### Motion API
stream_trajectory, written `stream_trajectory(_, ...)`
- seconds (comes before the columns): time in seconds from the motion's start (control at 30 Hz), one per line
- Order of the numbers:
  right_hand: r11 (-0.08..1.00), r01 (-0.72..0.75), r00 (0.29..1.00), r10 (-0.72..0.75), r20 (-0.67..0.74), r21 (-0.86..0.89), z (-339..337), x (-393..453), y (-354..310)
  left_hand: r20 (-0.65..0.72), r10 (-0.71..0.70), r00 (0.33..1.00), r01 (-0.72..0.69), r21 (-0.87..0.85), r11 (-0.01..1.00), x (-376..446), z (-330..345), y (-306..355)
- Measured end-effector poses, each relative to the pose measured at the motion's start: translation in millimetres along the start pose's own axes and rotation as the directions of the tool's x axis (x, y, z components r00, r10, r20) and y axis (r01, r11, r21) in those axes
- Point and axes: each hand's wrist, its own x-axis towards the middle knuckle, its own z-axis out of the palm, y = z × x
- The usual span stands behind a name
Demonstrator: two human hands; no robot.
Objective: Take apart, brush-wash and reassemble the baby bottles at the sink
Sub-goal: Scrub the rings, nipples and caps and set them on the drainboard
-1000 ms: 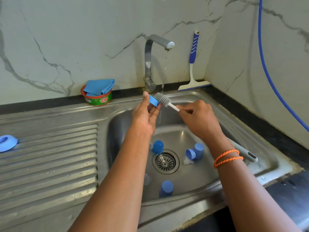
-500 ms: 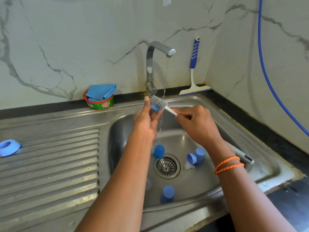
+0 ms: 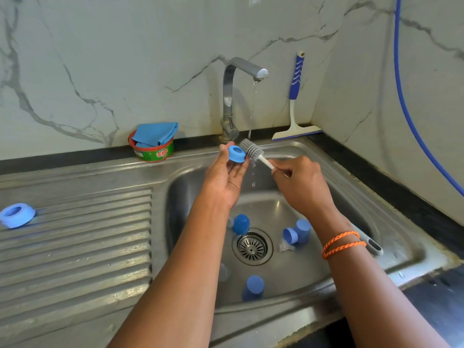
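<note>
My left hand (image 3: 227, 177) holds a blue bottle collar ring (image 3: 236, 153) between thumb and fingertips, just left of the thin water stream from the tap (image 3: 244, 69). My right hand (image 3: 300, 184) grips the white handle of a grey bottle brush (image 3: 251, 149), whose bristle head touches the ring's right side. Several blue bottle parts lie in the sink basin: a cap (image 3: 241, 223) by the drain, two pieces (image 3: 297, 232) at the right, another (image 3: 254, 287) at the front. A second blue ring (image 3: 16, 214) rests on the drainboard's far left.
A red-green soap tub (image 3: 153, 153) with a blue cloth (image 3: 155, 133) stands on the back ledge. A blue-handled squeegee (image 3: 295, 101) leans in the corner. A blue hose (image 3: 411, 116) runs down the right wall. The drain strainer (image 3: 251, 247) is mid-basin.
The left hand has turned the blue ring so its top face shows. The brush head has shifted from over the ring to its right side. The camera has tilted down a little.
</note>
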Motion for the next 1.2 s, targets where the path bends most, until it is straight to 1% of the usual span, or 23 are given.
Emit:
stream_trajectory(0.1,1.0,0.007,1.0,-0.007,0.029,0.004,-3,-2,-4,-0.024,0.035,0.999,-0.036,-0.045,0.998,3,-2,0)
stream_trajectory(0.2,0.999,0.024,1.0,-0.024,0.017,0.032,-6,-1,-5,-0.035,0.06,0.998,-0.061,-0.026,0.998,3,-2,0)
stream_trajectory(0.3,0.995,0.083,0.996,-0.084,0.011,0.046,1,-3,-9,-0.044,0.038,0.998,-0.038,-0.01,0.999,1,0,-2)
stream_trajectory(0.37,0.993,0.105,0.994,-0.105,-0.016,0.046,8,-3,-9,-0.021,-0.001,1.0,0.001,-0.007,1.0,-2,2,-5)
stream_trajectory(0.47,0.999,0.045,0.998,-0.045,-0.052,0.003,13,0,-3,0.03,-0.057,0.998,0.056,0.051,0.997,-5,2,-7)
stream_trajectory(0.57,0.999,-0.02,0.999,0.021,-0.05,0.027,11,2,1,0.034,-0.069,0.997,0.065,0.098,0.993,-6,2,-7)
stream_trajectory(0.67,0.999,-0.001,1.0,0.002,-0.031,0.033,11,0,-2,0.002,-0.042,0.999,0.041,0.139,0.989,-6,2,-7)
stream_trajectory(0.8,0.99,0.098,0.995,-0.099,0.004,0.106,8,-3,-11,-0.011,-0.031,0.999,0.031,0.056,0.998,-7,3,-6)
stream_trajectory(0.87,0.988,0.105,0.992,-0.112,0.05,0.115,7,-3,-11,-0.015,-0.021,1.0,0.02,-0.023,1.0,-6,2,-3)
stream_trajectory(0.93,0.995,0.079,0.99,-0.084,0.114,0.054,8,-4,-9,-0.01,-0.011,1.0,0.01,-0.079,0.997,-3,0,1)
stream_trajectory(1.0,0.996,0.064,0.992,-0.057,0.114,-0.055,8,-5,-9,-0.006,-0.007,1.0,0.007,-0.057,0.998,-3,-1,4)
stream_trajectory(1.1,0.969,0.078,0.997,-0.08,0.004,-0.233,-1,-10,-18,-0.005,-0.03,1.0,0.03,0.101,0.994,-4,0,1)
stream_trajectory(1.2,0.949,0.099,0.988,-0.128,-0.082,-0.299,-8,-15,-24,-0.036,-0.03,0.999,0.036,0.186,0.982,-2,-1,0)
